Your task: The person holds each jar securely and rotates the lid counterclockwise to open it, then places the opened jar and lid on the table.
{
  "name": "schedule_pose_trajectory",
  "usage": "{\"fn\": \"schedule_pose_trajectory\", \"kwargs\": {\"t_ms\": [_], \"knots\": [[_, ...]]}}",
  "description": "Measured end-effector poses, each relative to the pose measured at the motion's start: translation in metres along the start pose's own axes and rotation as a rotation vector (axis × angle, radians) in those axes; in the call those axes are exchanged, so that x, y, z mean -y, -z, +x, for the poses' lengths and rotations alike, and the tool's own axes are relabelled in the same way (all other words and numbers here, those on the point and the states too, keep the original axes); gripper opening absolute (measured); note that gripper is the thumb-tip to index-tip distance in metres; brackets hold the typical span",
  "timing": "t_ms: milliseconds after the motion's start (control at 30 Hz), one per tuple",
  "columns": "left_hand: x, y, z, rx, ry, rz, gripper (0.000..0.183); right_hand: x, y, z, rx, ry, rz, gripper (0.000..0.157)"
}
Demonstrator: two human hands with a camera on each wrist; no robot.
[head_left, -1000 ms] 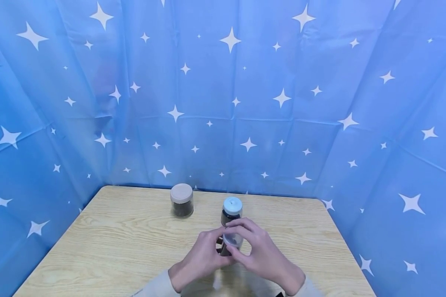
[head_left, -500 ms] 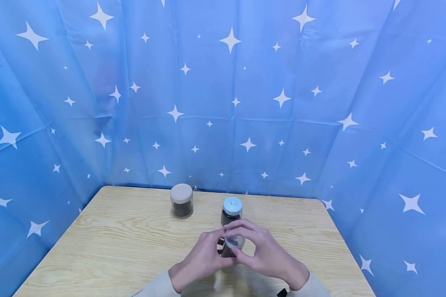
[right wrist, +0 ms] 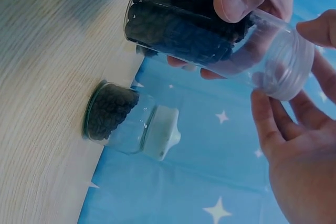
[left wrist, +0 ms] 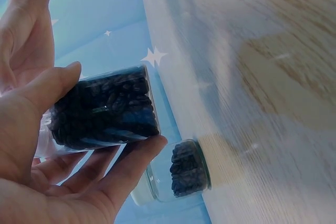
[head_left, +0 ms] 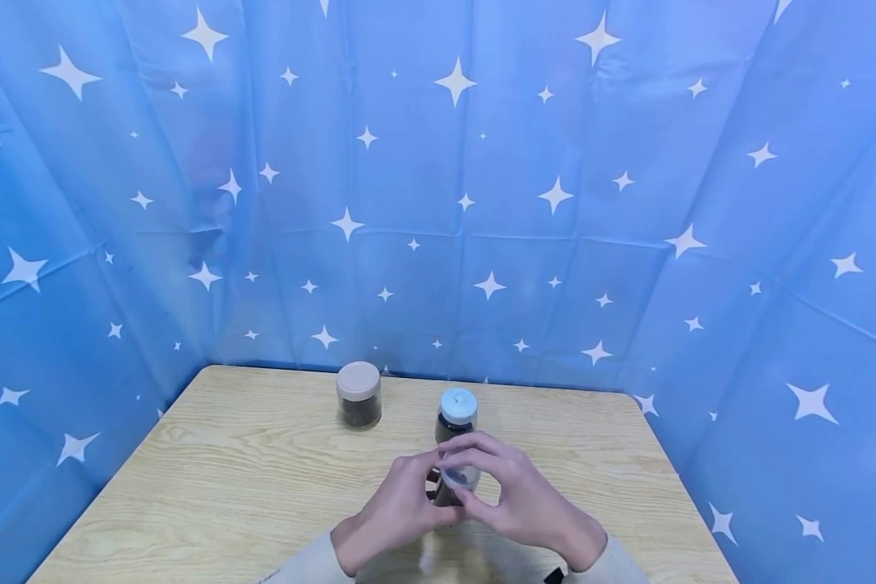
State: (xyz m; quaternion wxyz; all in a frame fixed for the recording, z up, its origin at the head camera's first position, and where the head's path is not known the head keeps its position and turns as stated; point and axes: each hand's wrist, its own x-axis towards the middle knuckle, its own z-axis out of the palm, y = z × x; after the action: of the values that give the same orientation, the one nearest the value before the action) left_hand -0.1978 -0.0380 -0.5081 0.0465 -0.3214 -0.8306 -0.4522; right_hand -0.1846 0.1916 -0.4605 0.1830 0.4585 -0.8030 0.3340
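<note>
A clear jar (right wrist: 178,27) partly filled with dark beans is held between both hands, seemingly just above the table. My left hand (head_left: 397,503) grips its body, thumb on one side and fingers on the other, as the left wrist view shows. Around the clear lid (right wrist: 296,72) at the top curl the thumb and fingers of my right hand (head_left: 518,495). The lid sits on the jar. Fingers partly cover both jar and lid in the head view.
Just behind the hands stands a bean jar with a light-blue knobbed lid (head_left: 457,403). Farther left is a wider jar with a pale pinkish lid (head_left: 358,381), also holding dark contents. The wooden table (head_left: 212,454) ends at a blue star-patterned curtain (head_left: 409,178).
The right hand and the top of the jar have shifted slightly to the right since the first frame, and the right thumb has moved along the lid. The left hand stays nearly still.
</note>
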Motion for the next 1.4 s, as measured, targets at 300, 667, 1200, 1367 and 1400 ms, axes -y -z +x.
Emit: {"fn": "schedule_pose_trajectory", "kwargs": {"t_ms": [300, 667, 1200, 1367, 1400], "knots": [[-0.002, 0.002, 0.0, -0.012, 0.021, 0.002, 0.051, 0.0, -0.002, 0.0, -0.001, -0.009, -0.021, 0.053], [-0.004, 0.004, 0.0, -0.006, 0.061, -0.029, 0.055, 0.007, -0.008, 0.001, -0.049, -0.068, -0.125, 0.071], [-0.011, 0.005, 0.001, -0.068, 0.041, 0.034, 0.054, 0.022, -0.024, 0.002, -0.165, -0.16, -0.319, 0.059], [-0.012, 0.004, 0.0, -0.061, 0.056, 0.027, 0.053, 0.024, -0.027, 0.001, -0.207, -0.098, -0.354, 0.05], [-0.012, 0.004, 0.0, -0.059, 0.061, 0.024, 0.053, 0.024, -0.028, 0.001, -0.215, -0.088, -0.356, 0.049]]}}
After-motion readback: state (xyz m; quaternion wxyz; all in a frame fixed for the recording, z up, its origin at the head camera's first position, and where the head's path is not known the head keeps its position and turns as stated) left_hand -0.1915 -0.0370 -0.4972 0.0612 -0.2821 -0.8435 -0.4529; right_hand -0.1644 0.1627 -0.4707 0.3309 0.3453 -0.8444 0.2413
